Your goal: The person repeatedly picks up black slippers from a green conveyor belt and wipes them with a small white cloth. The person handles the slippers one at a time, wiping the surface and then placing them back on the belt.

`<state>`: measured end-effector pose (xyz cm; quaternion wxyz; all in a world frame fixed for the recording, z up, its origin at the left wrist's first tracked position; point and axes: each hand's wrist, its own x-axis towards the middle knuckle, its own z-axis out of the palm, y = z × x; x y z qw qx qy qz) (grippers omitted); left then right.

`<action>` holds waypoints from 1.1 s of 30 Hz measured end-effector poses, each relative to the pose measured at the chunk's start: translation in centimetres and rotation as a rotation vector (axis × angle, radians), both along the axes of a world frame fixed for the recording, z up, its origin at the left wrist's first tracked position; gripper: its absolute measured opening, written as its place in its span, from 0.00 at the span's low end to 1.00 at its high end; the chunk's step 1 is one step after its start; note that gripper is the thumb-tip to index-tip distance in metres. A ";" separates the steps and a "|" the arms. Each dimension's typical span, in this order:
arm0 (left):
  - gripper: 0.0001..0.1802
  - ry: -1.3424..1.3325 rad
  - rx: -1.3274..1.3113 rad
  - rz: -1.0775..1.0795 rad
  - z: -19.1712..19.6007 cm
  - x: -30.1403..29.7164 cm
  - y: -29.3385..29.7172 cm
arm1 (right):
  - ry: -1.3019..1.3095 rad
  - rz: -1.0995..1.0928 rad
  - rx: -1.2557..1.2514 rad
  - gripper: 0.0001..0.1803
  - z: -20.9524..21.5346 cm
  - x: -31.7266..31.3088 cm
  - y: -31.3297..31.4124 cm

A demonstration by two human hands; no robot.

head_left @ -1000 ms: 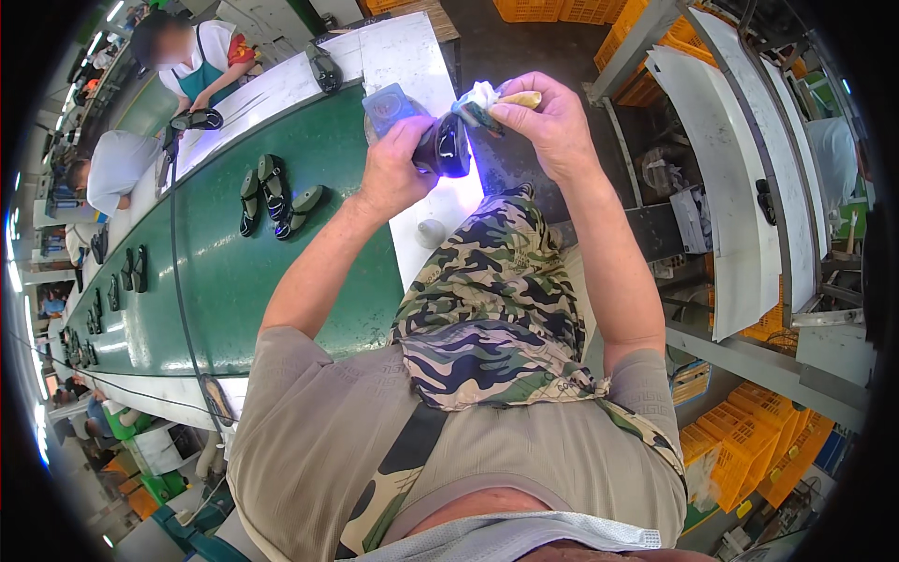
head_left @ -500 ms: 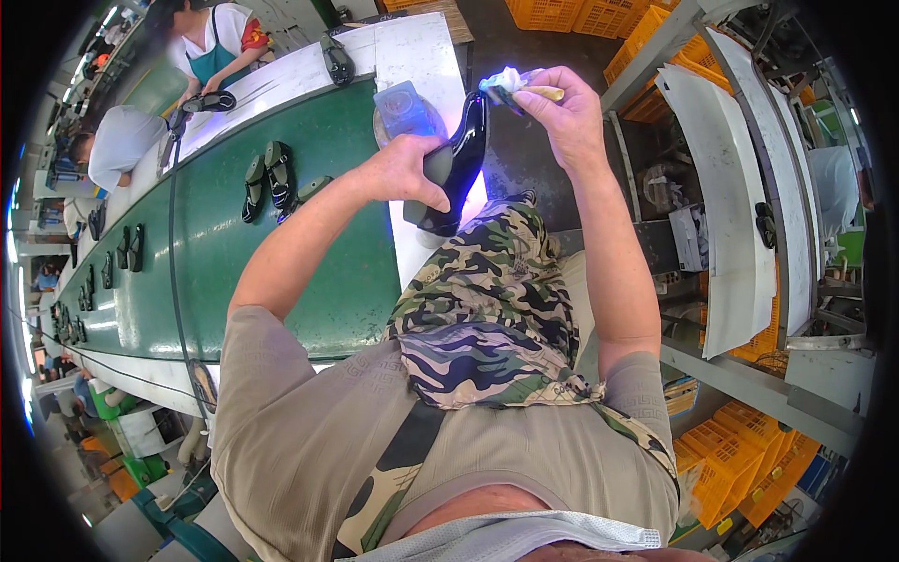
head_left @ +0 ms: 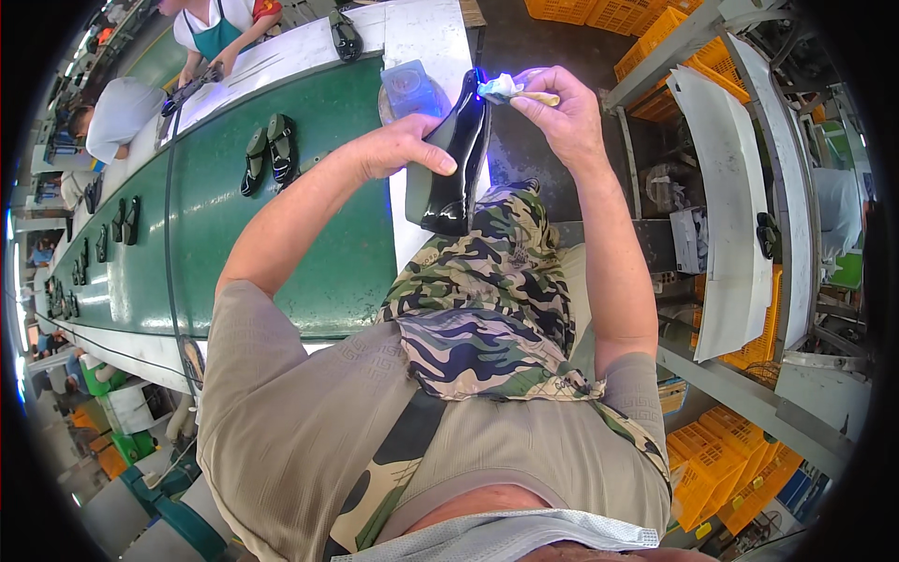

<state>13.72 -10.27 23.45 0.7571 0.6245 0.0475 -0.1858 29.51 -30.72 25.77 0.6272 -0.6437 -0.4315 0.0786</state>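
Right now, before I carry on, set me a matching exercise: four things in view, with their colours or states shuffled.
1. Left hand
2. Right hand
3. Square-topped container
4. Stacked crates

A. Orange
B. Pinching a tan-handled tool
C. Translucent bluish
D. Holding a glossy black shoe

Pairs: 1-D, 2-B, 3-C, 4-A

Taupe shirt (head_left: 290,403), camouflage apron (head_left: 482,351)

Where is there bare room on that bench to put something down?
The green surface shows a bare patch between the left forearm and the white strip, and another between that forearm and the dark cable. The white strip looks bare beyond the blue block. It's crowded around the left hand, which holds the black shoe.
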 end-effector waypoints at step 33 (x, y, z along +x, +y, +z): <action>0.24 0.238 -0.635 0.315 -4.9 1.5 -2.1 | 0.176 0.232 -0.022 0.08 -1.6 -1.9 -4.1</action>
